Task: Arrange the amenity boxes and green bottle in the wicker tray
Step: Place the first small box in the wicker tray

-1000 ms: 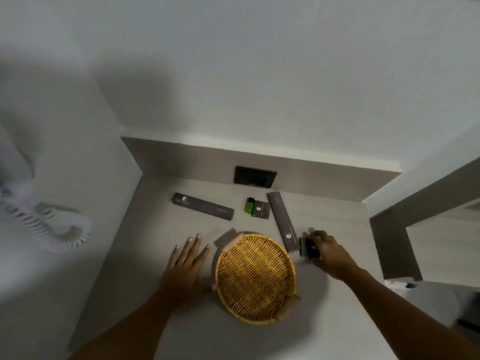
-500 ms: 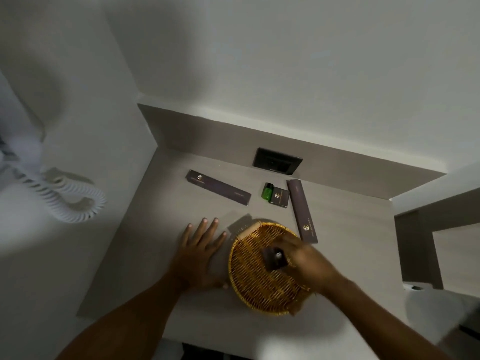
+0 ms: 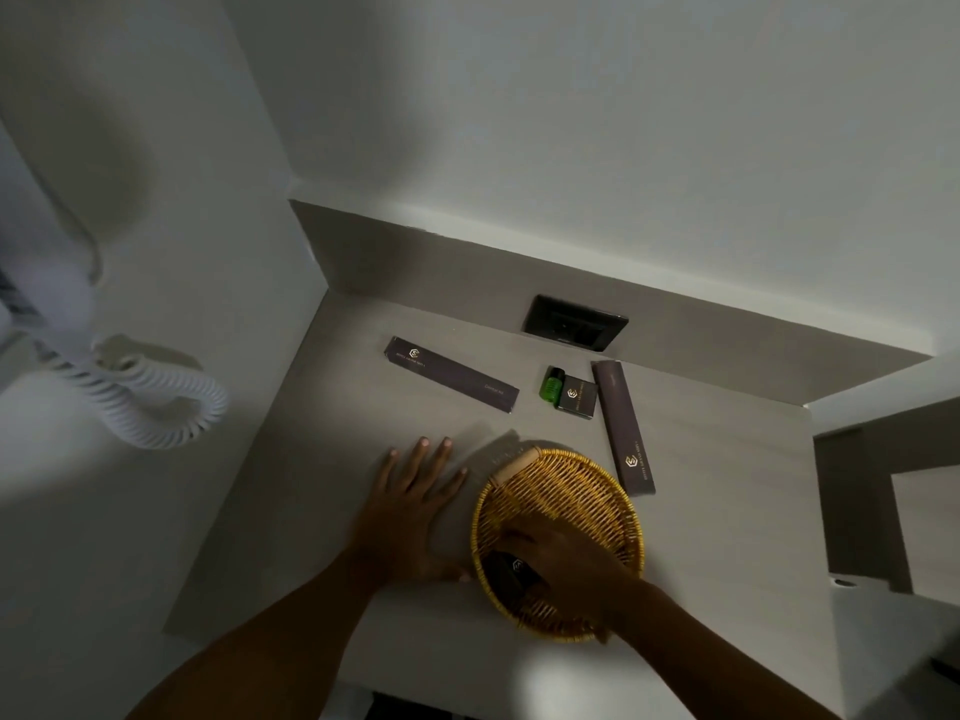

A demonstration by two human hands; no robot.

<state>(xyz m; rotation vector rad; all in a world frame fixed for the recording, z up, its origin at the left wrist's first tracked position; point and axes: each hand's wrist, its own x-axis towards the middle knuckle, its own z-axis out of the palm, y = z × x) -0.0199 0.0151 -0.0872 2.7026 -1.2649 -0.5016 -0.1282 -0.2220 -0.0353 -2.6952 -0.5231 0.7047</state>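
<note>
From the head camera, looking down into the corner, the wicker tray (image 3: 558, 543) sits at the near side of the pale surface (image 3: 727, 511). The right hand (image 3: 566, 574) is inside it, its fingers (image 3: 511, 537) curled over a small dark box (image 3: 511, 574) at the tray's near left side; whether they are gripping it or just letting it go I cannot tell. The left hand (image 3: 410, 517) lies flat and spread on the surface, holding nothing, its heel close against the tray's rim as if to steady it.

Still outside the tray are a long dark box (image 3: 451, 374) lying well to the left, a second long box (image 3: 623, 427) just beyond the tray's far right rim, a small square box (image 3: 575, 398), and the green bottle (image 3: 554, 383) touching that square box on its left.

The boxes look like light, stiff card, likely to crush if squeezed hard; I would take the long ones across the middle of their narrow sides. The bottle looks smooth, possibly slippery, and, being round, apt to roll; a pinch round its body seems safest. The tray itself looks light enough to skid when nudged.
</note>
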